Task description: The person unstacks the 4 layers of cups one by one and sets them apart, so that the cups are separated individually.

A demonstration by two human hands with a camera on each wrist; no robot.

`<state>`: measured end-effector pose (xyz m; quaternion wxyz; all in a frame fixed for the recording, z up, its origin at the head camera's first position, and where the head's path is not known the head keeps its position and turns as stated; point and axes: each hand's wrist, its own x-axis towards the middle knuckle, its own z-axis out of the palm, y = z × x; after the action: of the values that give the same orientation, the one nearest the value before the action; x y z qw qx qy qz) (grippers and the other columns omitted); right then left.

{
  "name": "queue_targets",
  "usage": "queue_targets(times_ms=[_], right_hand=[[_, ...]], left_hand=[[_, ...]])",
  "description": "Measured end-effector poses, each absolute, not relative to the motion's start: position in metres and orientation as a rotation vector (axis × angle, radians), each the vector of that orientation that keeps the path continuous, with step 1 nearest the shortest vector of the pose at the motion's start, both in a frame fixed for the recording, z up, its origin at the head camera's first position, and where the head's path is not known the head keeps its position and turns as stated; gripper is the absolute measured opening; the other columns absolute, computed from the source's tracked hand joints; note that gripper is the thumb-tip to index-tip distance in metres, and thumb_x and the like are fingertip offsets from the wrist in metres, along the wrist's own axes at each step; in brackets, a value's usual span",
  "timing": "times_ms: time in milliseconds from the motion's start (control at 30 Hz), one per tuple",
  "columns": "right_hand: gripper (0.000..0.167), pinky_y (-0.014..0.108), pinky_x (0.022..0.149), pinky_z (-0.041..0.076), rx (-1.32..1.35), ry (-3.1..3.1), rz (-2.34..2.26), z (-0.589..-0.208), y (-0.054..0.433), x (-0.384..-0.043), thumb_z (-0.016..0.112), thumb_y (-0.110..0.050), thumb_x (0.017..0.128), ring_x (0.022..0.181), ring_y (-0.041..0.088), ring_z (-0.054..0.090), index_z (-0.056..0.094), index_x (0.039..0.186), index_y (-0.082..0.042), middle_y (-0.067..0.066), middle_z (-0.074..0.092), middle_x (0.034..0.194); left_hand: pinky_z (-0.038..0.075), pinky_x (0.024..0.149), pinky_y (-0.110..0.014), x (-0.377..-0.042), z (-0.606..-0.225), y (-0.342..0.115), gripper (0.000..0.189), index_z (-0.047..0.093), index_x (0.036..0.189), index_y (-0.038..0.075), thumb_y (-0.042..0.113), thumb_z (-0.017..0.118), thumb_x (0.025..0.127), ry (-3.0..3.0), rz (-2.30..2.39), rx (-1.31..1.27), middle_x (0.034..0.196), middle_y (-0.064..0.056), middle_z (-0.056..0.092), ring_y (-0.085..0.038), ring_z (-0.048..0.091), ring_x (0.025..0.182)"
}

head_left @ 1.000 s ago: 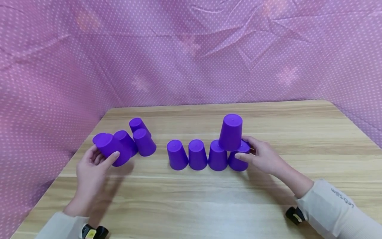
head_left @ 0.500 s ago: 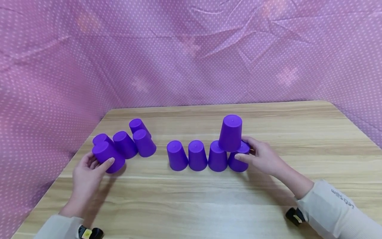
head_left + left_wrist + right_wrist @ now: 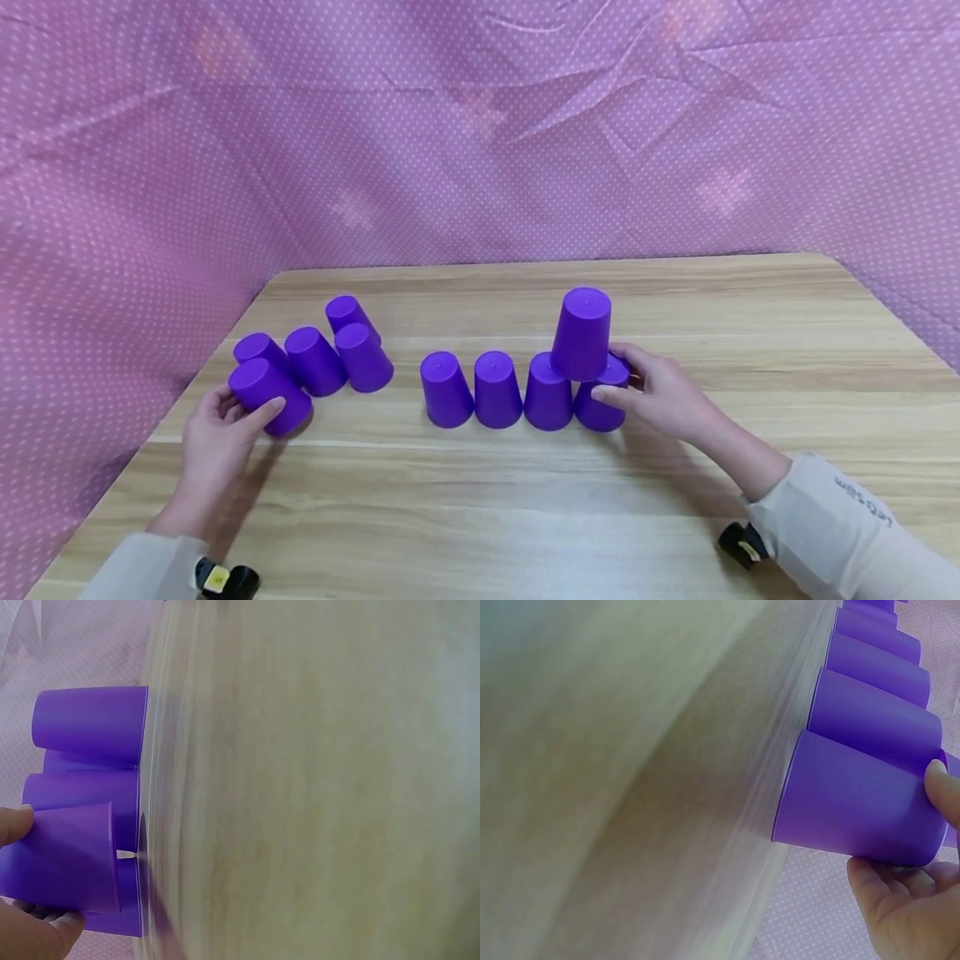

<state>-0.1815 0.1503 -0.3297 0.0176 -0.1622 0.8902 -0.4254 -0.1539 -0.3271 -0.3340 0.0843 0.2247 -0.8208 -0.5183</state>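
On my head feed I have both hands on purple cups, all mouth down about a wood-grain worktop (image 3: 480, 508). At eight o'clock in that view, the left hand (image 3: 217, 442) is grasping the near cup (image 3: 270, 398), thumb across its front and fingers round its outer side; my left wrist feed shows its rim just clear of the surface. Taking the near cup as my clock centre, the back-left cup (image 3: 257, 346) stands at twelve, partly covered by it, and the middle cup (image 3: 315, 362) at two. The front-right cup (image 3: 364, 358) is between two and three, with the far cup (image 3: 347, 312) at its own eleven o'clock, partly hidden. Over at four o'clock in the head view, the right hand (image 3: 660, 393) comes in from the end cup's three o'clock side and is gripping that end cup (image 3: 598, 415) between thumb and fingers, its rim down on the worktop. Toward nine o'clock from there, in one line, I count the third cup (image 3: 548, 405), the second cup (image 3: 498, 390) and the first cup (image 3: 447, 390). The top cup (image 3: 582, 337) sits bridging the third and end cups, just beside the right thumb. Pale sleeves (image 3: 832, 521) cover both forearms, and pink dotted cloth (image 3: 480, 150) fills twelve o'clock.
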Motion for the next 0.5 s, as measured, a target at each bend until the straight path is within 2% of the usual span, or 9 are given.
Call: queue_targets(times_ms=[267,500], right_hand=[[0.056,0.043,0.087,0.053,-0.506,2.769,-1.321,-0.3298,0.1506,-0.1814,0.067,-0.028,0.085,0.105,0.034,0.060,0.047,0.130,0.001,0.021,0.060,0.117],[0.056,0.044,0.088,0.052,-0.501,2.764,-1.321,-0.3296,0.1507,-0.1817,0.067,-0.029,0.086,0.106,0.033,0.060,0.047,0.130,0.000,0.020,0.060,0.118]], left_hand=[[0.033,0.109,-0.041,-0.1551,-0.3361,-0.3284,0.080,0.019,0.144,0.000,0.023,0.068,0.085,-2.497,-1.547,0.651,0.146,-0.022,0.031,-0.033,0.035,0.132],[0.034,0.108,-0.045,-0.1547,-0.3371,-0.3303,0.077,0.022,0.140,-0.003,0.023,0.068,0.085,-2.561,-1.495,0.635,0.144,-0.025,0.033,-0.035,0.037,0.130]])
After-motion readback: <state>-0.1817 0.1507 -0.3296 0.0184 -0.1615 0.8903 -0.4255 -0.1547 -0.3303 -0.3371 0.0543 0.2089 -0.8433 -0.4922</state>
